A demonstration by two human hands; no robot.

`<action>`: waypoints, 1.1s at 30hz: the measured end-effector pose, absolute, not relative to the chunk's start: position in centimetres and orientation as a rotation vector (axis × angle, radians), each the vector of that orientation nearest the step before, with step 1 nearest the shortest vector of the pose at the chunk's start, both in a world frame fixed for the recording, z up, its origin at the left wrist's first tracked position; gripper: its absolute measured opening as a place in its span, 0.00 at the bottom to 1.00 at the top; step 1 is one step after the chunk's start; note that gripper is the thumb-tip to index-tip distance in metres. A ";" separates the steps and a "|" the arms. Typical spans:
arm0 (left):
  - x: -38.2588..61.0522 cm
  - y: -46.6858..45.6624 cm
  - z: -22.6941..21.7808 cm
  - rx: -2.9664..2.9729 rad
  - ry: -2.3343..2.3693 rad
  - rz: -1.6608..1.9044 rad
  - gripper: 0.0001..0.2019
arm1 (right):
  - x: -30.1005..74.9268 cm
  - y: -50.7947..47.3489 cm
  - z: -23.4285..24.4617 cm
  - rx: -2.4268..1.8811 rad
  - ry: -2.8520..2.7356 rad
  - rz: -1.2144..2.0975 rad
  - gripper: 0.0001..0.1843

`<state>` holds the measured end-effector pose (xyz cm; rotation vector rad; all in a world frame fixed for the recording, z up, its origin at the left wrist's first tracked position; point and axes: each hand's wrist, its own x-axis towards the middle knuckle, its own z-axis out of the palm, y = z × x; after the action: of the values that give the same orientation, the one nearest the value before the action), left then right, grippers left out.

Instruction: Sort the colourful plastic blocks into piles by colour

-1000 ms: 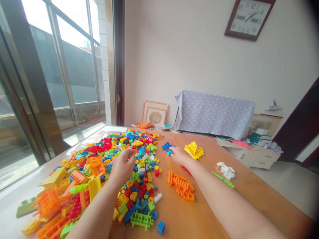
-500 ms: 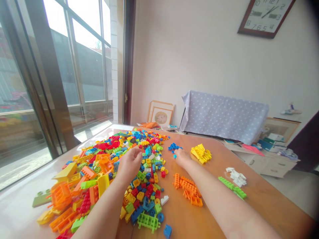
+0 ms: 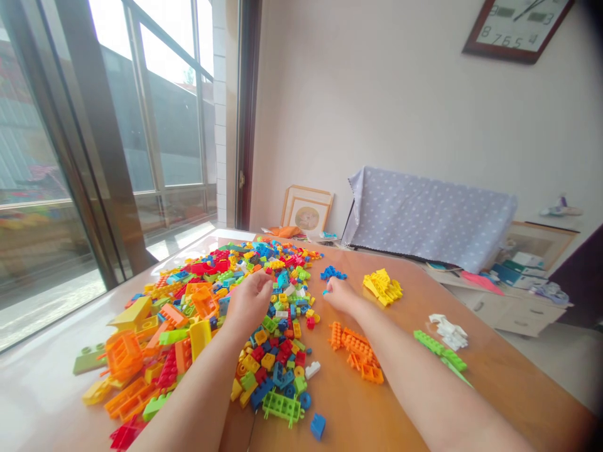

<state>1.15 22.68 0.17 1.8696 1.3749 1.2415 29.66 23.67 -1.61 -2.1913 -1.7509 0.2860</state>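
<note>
My left hand [image 3: 253, 296] is over the big mixed pile of toy building bricks [image 3: 284, 348], its fingers curled in. Whatever those fingers may hold is hidden. My right hand [image 3: 342, 295] is closed, with a small light-blue toy brick [image 3: 325, 292] showing at its fingertips. Just beyond it lies a small group of dark blue bricks [image 3: 333, 273]. Orange bricks [image 3: 355, 353] are grouped on the near side of my right hand, partly beside the forearm. A heap of yellow bricks [image 3: 382, 287] lies to its right.
White bricks [image 3: 450, 331] and long green bricks [image 3: 440, 350] lie at the right of the wooden table [image 3: 509, 389]. One blue brick [image 3: 318, 426] sits near the front. A cloth-covered object [image 3: 428, 216] and a low cabinet [image 3: 509, 311] stand beyond; a glass window [image 3: 174, 125] is at left.
The view has shifted slightly. My right hand has drawn a little left and away from the dark blue group, with the light-blue brick at its fingertips. My left hand stays over the pile.
</note>
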 end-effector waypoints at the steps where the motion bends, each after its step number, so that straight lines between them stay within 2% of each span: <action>1: 1.2 22.7 0.1 1.875 1.372 1.236 0.16 | 28.9 23.6 -1.3 -2.152 -1.740 0.319 0.08; 5: 1.4 22.7 0.0 1.904 1.359 1.239 0.16 | 25.8 22.8 0.4 -1.720 -1.608 0.670 0.13; 8: 1.5 22.6 0.1 1.935 1.373 1.215 0.16 | 24.6 22.2 0.9 -1.438 -1.451 0.870 0.12; 14: 1.7 22.5 0.0 2.058 1.348 1.084 0.15 | 26.2 21.1 -1.3 -1.805 -1.791 0.427 0.08; 17: 1.8 22.1 0.3 2.160 1.354 0.975 0.14 | 27.1 19.9 -1.9 -1.860 -1.877 0.434 0.08; 23: 2.0 20.5 1.6 2.344 1.355 0.791 0.13 | 26.2 17.6 -1.2 -1.924 -2.198 0.273 0.21; 27: 2.3 20.1 1.7 2.421 1.290 0.740 0.12 | 25.0 17.2 -0.8 -1.944 -2.289 0.152 0.19; 33: 3.4 19.5 1.0 2.572 1.086 0.664 0.12 | 24.4 17.1 -0.8 -1.949 -2.285 0.170 0.16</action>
<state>3.44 19.48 1.02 2.5719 1.0865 0.6642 24.40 17.11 -0.80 -1.9491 -2.2849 0.1701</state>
